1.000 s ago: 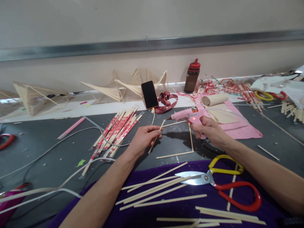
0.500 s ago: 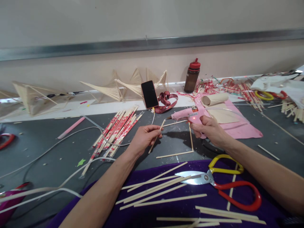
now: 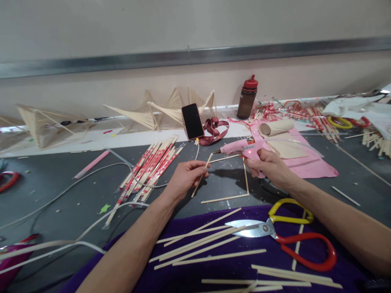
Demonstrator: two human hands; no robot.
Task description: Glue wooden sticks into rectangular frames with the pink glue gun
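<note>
Pinched in the fingers of my left hand (image 3: 191, 175) is a thin wooden stick (image 3: 198, 184), tilted with its upper end toward the right. My right hand (image 3: 270, 167) is wrapped round the handle of a pink hot glue gun (image 3: 241, 147), which shows a small lit red light. The gun's nozzle points left and is at or just beside the stick's upper end; a tiny gap or contact I cannot tell apart. Beneath both hands, several sticks form a partial frame (image 3: 226, 199) on the dark table. Large scissors (image 3: 269, 228) with yellow and red handles lie below.
Loose sticks (image 3: 218, 257) lie on a purple cloth (image 3: 171, 280). Wrapped sticks (image 3: 149, 167) and a white cable (image 3: 113, 203) are at left. Behind stand stick models (image 3: 137, 116), a phone (image 3: 192, 121) and a bottle (image 3: 247, 99). A pink sheet (image 3: 317, 167) lies at right.
Hardly anything differs. Both hands, the stick and the glue gun stay in nearly the same place.
</note>
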